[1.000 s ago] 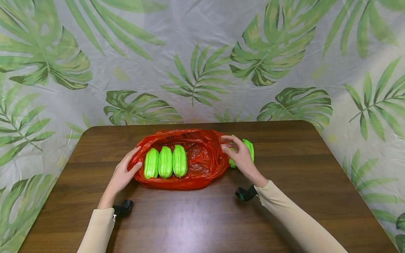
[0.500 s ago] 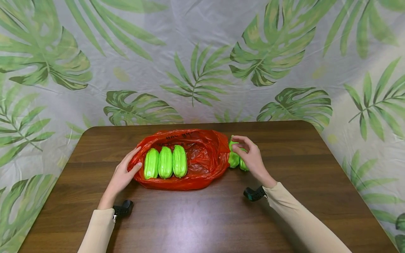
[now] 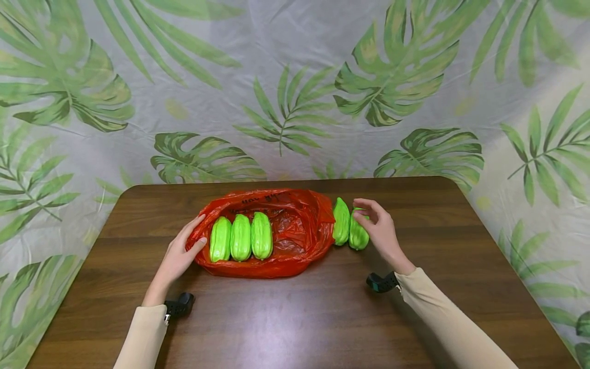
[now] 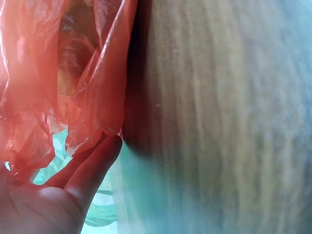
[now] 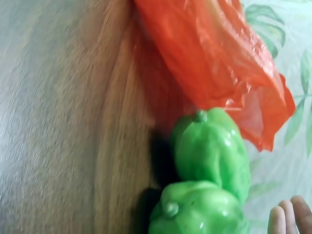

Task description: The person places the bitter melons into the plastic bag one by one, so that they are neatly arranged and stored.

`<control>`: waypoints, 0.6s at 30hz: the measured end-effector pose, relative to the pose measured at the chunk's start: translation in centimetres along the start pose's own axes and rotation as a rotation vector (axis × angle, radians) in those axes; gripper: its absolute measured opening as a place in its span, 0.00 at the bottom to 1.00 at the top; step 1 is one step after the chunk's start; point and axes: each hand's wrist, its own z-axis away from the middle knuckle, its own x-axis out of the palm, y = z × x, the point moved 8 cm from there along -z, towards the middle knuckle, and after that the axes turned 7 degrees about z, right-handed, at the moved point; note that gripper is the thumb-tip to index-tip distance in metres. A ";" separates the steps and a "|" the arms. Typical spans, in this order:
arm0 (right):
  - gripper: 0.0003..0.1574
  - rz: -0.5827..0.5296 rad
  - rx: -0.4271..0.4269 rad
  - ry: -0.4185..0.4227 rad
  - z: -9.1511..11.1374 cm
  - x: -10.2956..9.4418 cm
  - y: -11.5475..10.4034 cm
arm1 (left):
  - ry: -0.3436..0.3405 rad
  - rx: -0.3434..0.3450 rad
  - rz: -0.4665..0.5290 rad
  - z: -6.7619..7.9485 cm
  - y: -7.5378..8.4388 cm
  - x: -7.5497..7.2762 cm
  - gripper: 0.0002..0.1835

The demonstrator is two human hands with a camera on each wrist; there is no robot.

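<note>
A red plastic bag lies spread on the table with its mouth facing up. Inside its left part three glossy, ribbed, elongated green peppers lie side by side. My left hand grips the bag's left end, thumb over the rim and fingers along the outer side; the left wrist view shows the crinkled plastic against its fingers. Two more green peppers, a nearer-the-bag one and an outer one, stand beside the bag's right end. My right hand, fingers loosely bent, is right beside the outer pepper.
The brown wooden table has a back edge close behind the bag. A leaf-printed cloth hangs behind it. Black wrist-worn devices, one on the left wrist and one on the right, jut out over the table.
My right hand has moved right, from the bag's right rim past the two outside peppers, uncovering them. The left hand, the bag and the three peppers in it have stayed in place.
</note>
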 end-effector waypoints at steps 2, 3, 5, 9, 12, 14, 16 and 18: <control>0.22 0.021 0.007 0.009 0.1 -0.3 0.2 | 0.001 0.002 0.003 0.0 0.1 0.0 0.30; 0.22 0.034 0.012 0.013 0.1 -0.4 0.4 | 0.001 0.006 0.005 0.0 0.2 0.0 0.30; 0.23 0.052 0.021 0.017 0.2 -0.7 0.6 | 0.002 0.012 0.007 0.0 0.3 0.0 0.30; 0.25 0.100 0.045 0.020 0.5 -1.0 1.2 | 0.005 0.017 0.003 0.0 0.3 0.0 0.29; 0.25 0.132 0.068 0.023 0.6 -1.2 1.7 | 0.006 0.020 -0.002 0.0 0.2 0.0 0.29; 0.25 0.148 0.089 0.027 0.6 -1.3 2.1 | 0.006 0.020 -0.003 0.0 0.2 0.0 0.29; 0.25 0.169 0.107 0.029 0.6 -1.3 2.5 | 0.007 0.019 -0.004 0.0 0.1 0.0 0.29; 0.25 0.190 0.120 0.024 0.6 -1.3 2.9 | 0.007 0.019 -0.001 0.0 0.2 0.0 0.29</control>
